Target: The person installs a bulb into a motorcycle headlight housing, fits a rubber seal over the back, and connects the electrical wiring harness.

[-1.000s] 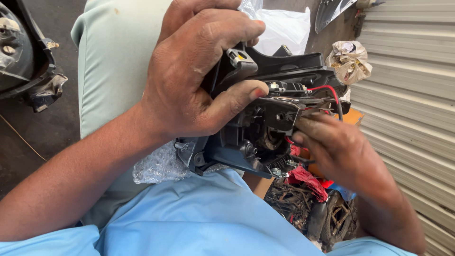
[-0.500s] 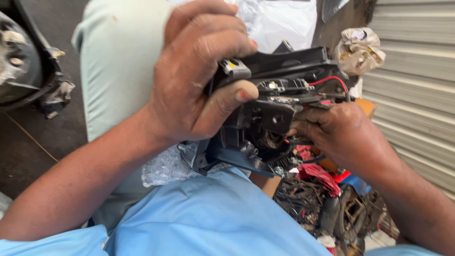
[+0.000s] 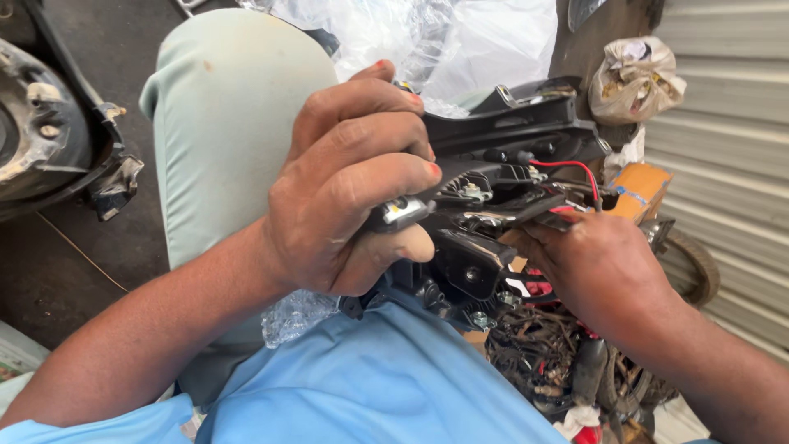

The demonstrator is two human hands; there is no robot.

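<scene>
I am gripping the black plastic assembly over my lap, my left hand wrapped around its near edge, thumb pressing beneath. My right hand is working under its far side by the red wire; its fingertips are hidden, perhaps pinching. Parts clutter is crowding below.

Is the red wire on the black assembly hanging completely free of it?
No: the red wire arcs across the top of the black assembly, which the left hand grips, both ends running into it.
</scene>
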